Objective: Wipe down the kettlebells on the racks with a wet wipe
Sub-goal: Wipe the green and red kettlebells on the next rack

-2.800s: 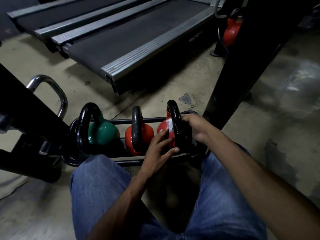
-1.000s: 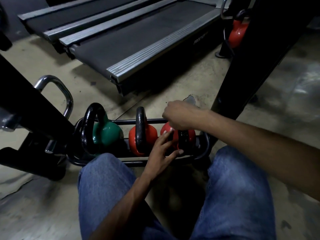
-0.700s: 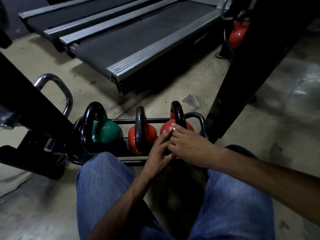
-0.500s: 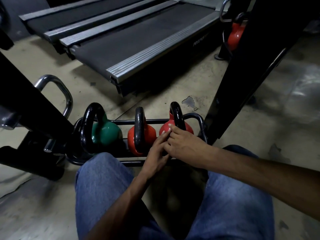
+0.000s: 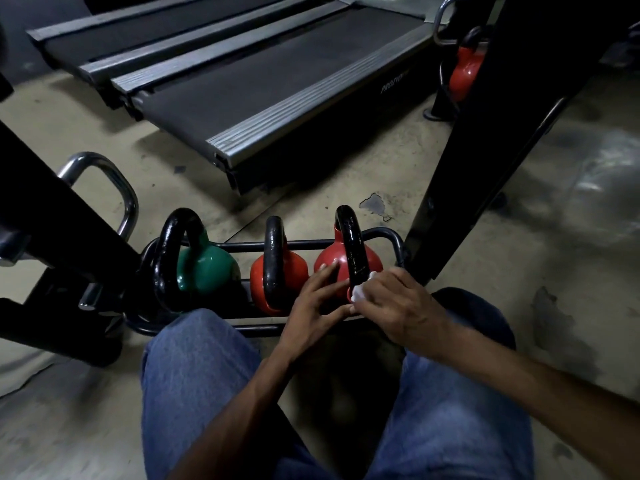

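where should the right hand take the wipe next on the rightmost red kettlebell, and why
Probably up the black handle and over its arch. The right hand grips the wet wipe at the handle's near foot on the rightmost red kettlebell, while the left hand steadies the red body with straight fingers, so the handle above seems the nearest stretch to cover.

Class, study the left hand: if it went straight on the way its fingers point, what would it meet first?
The rightmost red kettlebell: the left hand points at its body, and its fingertips seem to touch it, though depth is unclear.
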Demonstrator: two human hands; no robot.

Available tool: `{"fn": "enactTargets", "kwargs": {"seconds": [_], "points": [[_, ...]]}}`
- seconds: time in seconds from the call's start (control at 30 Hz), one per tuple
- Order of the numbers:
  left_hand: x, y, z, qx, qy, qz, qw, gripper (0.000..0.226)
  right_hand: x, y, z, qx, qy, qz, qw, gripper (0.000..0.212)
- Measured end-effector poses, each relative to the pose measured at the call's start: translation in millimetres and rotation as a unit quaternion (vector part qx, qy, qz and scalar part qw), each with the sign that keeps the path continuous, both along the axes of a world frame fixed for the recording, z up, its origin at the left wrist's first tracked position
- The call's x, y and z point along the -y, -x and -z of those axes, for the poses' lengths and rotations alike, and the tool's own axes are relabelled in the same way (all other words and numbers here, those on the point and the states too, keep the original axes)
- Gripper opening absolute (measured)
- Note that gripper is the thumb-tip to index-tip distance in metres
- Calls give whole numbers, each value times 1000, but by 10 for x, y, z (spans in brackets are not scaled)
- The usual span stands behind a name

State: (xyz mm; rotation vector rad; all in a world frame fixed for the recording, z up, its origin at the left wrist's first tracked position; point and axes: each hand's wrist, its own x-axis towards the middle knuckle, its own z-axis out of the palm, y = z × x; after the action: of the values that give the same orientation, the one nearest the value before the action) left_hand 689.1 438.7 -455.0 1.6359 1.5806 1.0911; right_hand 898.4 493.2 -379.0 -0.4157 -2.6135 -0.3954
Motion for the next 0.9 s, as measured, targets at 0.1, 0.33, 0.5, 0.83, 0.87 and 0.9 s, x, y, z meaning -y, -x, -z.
{"fn": "enactTargets", "kwargs": {"seconds": [0.1, 0.33, 0.5, 0.83, 0.87, 0.9], "points": [[-1, -14, -20, 4, 5, -11, 1000, 55, 203, 42, 126, -176, 270, 115, 939, 15], [5, -19, -46, -7, 12, -11, 1000, 54, 59, 131, 148, -394, 635, 153, 647, 23], [25, -42, -76, -4, 8, -14, 1000, 52, -243, 289, -29, -428, 773, 123, 451, 19], [27, -51, -90, -5, 15, -9, 1000, 53, -534, 714, -429, -474, 817, 158, 289, 22], [25, -48, -84, -3, 18, -11, 1000, 53, -518, 754, -468, -477, 812, 168, 290, 18], [28, -48, -81, -1, 20, -14, 1000, 53, -490, 778, -478, -478, 805, 178, 304, 18]]}}
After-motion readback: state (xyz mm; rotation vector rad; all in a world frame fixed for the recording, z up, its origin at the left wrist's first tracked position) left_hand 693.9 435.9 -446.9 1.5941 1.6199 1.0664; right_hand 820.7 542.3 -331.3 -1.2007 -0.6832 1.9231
